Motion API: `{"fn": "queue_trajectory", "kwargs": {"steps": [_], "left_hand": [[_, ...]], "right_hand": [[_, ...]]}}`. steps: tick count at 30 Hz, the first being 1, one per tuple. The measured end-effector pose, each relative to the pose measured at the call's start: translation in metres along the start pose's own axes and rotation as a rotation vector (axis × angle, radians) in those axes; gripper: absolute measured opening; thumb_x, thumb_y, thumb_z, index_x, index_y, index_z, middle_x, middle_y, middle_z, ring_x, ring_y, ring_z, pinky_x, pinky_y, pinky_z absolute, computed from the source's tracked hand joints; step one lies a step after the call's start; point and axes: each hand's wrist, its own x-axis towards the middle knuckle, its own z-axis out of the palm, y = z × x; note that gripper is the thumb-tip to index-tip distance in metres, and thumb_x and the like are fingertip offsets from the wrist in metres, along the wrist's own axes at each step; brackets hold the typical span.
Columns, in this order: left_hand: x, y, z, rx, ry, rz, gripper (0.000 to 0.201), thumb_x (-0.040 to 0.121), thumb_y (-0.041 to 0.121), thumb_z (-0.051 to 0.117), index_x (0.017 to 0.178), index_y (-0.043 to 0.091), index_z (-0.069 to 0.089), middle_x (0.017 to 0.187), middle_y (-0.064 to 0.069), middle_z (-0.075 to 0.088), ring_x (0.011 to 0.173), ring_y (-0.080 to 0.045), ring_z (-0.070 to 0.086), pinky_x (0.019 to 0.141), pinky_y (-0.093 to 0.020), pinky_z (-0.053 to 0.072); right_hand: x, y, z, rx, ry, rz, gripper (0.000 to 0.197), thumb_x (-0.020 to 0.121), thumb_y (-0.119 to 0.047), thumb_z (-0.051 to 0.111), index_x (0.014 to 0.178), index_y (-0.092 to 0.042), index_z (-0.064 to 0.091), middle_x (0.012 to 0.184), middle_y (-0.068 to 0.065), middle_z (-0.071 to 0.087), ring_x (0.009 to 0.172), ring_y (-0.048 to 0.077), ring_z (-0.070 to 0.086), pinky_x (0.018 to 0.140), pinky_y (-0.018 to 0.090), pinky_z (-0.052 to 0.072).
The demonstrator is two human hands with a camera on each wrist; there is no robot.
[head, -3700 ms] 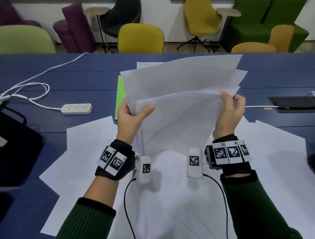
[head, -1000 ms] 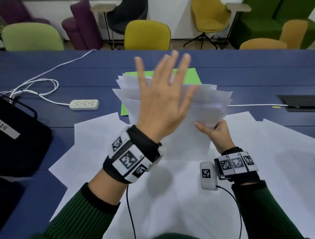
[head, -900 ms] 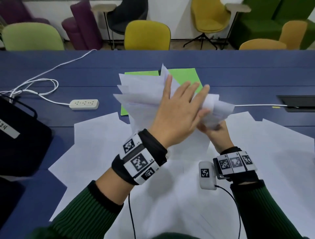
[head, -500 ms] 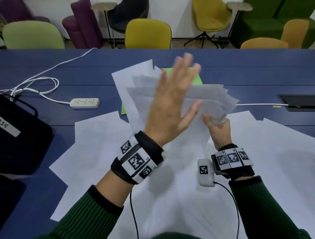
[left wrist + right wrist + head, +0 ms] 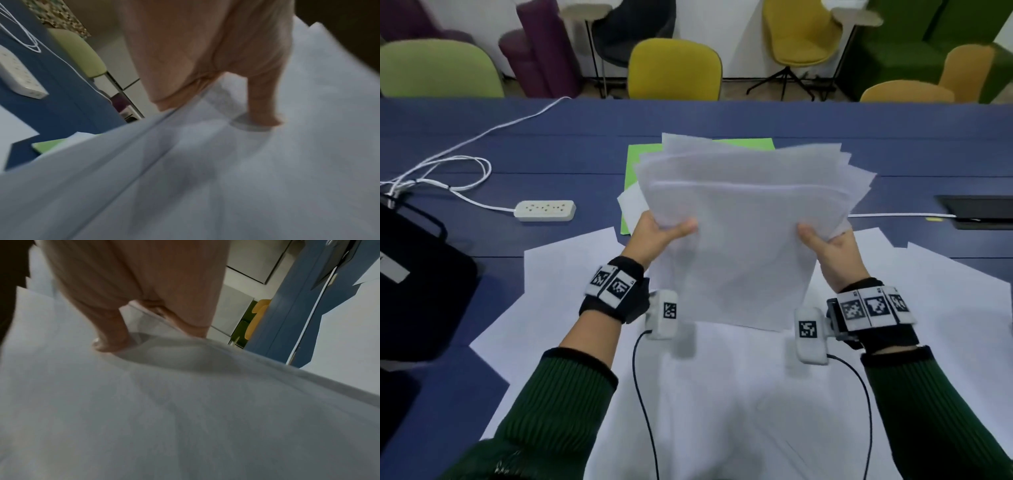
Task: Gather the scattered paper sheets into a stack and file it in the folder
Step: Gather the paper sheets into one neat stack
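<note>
Behind held stack [image 5: 739, 240], green folder [image 5: 633, 171], head view only

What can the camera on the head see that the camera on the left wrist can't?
Only the head view shows the right hand, the yellow chair and loose white sheets on the blue table.

Only the left wrist view shows, up close, the left thumb pressing into the paper.

Both show the left hand holding the uneven stack of white paper sheets, the flat green folder and the white power strip.
</note>
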Motion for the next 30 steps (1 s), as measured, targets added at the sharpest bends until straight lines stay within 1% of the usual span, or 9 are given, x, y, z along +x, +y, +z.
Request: {"fn": "queue_trajectory", "kwargs": {"steps": [2,5,9,15,18,21,24,26,30], "left_hand": [[0.004,0.004,0.009,-0.023,0.083,-0.001,0.023,0.083,0.006,0.066,0.106,0.0,0.065,0.083,0.009,0.067,0.068,0.006,0.064,0.075,-0.018,0.053],[0.003,0.008,0.028,0.006,0.342,0.049,0.01,0.084,0.016,0.068,0.089,0.007,0.067,0.072,0.006,0.062,0.056,0.006,0.056,0.062,-0.017,0.047],[-0.007,0.015,0.043,-0.188,0.51,0.066,0.012,0.083,0.021,0.069,0.073,0.026,0.065,0.07,0.019,0.066,0.074,-0.007,0.063,0.077,-0.027,0.052],[-0.02,-0.003,0.04,-0.124,0.216,-0.072,0.018,0.082,0.01,0.069,0.099,0.012,0.063,0.097,-0.004,0.067,0.087,-0.014,0.064,0.083,-0.026,0.052],[-0.014,-0.003,0.023,-0.118,0.228,-0.084,0.028,0.083,0.008,0.067,0.109,0.003,0.059,0.109,-0.014,0.065,0.095,-0.015,0.063,0.086,-0.028,0.051],[-0.017,0.006,0.007,-0.079,0.157,-0.007,0.022,0.084,0.0,0.064,0.094,0.019,0.06,0.091,0.003,0.067,0.072,0.01,0.063,0.075,-0.019,0.051],[-0.02,0.027,-0.008,-0.077,0.123,0.063,0.024,0.084,0.002,0.063,0.086,0.025,0.06,0.07,0.022,0.07,0.07,0.012,0.064,0.066,-0.008,0.049],[-0.021,0.042,-0.017,-0.102,0.141,0.107,0.023,0.085,0.003,0.062,0.086,0.025,0.06,0.069,0.024,0.069,0.07,0.009,0.065,0.065,-0.008,0.049],[-0.017,0.051,-0.014,-0.126,0.21,0.126,0.012,0.088,0.007,0.061,0.085,0.018,0.063,0.064,0.023,0.068,0.066,0.009,0.065,0.063,-0.008,0.049]], "right_hand": [[0.006,-0.002,0.004,-0.017,0.035,0.016,0.028,0.073,-0.023,0.068,0.096,-0.011,0.06,0.072,-0.023,0.07,0.072,-0.007,0.065,0.069,0.011,0.052],[0.014,-0.002,0.014,-0.126,0.06,0.009,0.025,0.083,0.0,0.062,0.108,-0.004,0.056,0.071,-0.024,0.069,0.07,-0.01,0.064,0.07,0.01,0.051],[0.012,-0.003,0.035,-0.074,0.167,-0.045,0.016,0.085,-0.004,0.063,0.092,-0.018,0.06,0.083,-0.017,0.065,0.071,-0.012,0.062,0.076,0.014,0.05],[-0.001,0.004,0.048,0.092,0.252,0.048,0.017,0.091,-0.014,0.055,0.084,-0.029,0.051,0.101,-0.006,0.059,0.098,0.012,0.058,0.092,0.026,0.046],[0.0,0.016,0.024,-0.065,0.113,0.131,0.032,0.079,0.001,0.067,0.081,-0.027,0.052,0.088,-0.013,0.062,0.078,0.0,0.062,0.084,0.021,0.049],[0.001,0.025,-0.001,-0.322,-0.154,0.256,0.027,0.075,0.008,0.068,0.094,-0.01,0.063,0.087,-0.003,0.069,0.068,-0.01,0.064,0.086,0.032,0.05],[-0.001,0.025,-0.014,-0.309,-0.315,0.321,0.035,0.069,0.005,0.075,0.096,-0.012,0.064,0.092,-0.001,0.068,0.074,-0.005,0.067,0.074,0.016,0.054],[-0.004,0.026,-0.015,-0.315,-0.387,0.327,0.03,0.069,-0.007,0.077,0.092,-0.021,0.063,0.092,0.001,0.068,0.076,0.002,0.067,0.073,0.016,0.055],[-0.007,0.041,-0.001,-0.537,-0.138,0.235,0.017,0.086,-0.016,0.063,0.096,-0.003,0.067,0.093,0.012,0.065,0.088,0.021,0.062,0.077,0.032,0.052]]}}
